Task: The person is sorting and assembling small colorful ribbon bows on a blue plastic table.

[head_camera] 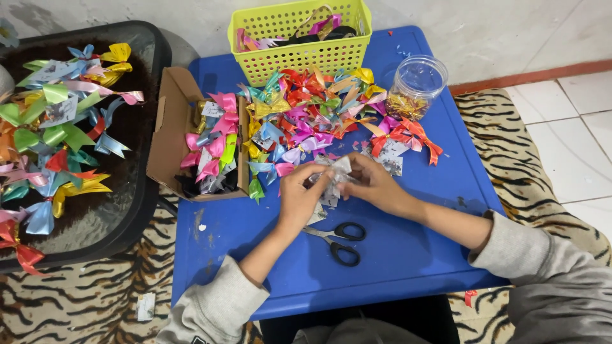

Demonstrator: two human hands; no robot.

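Both hands over a low blue plastic table point(408, 255): left hand point(299, 197) and right hand point(376, 185) pinching a small silvery ribbon bow point(335, 173) between fingertips. Black-handled scissors point(338, 241) lying just below the hands. Loose pile of multicoloured ribbon bows point(319, 108) behind, touching a yellow perforated plastic basket point(299, 57). Clear round plastic jar point(415, 86) at right. Open brown cardboard box point(171, 127) with pink and green bows at left. Dark glass-topped side table point(108, 210) carrying more bows, far left.

blue table point(408, 255), tiger-striped rug point(95, 299), white tiles point(574, 134)
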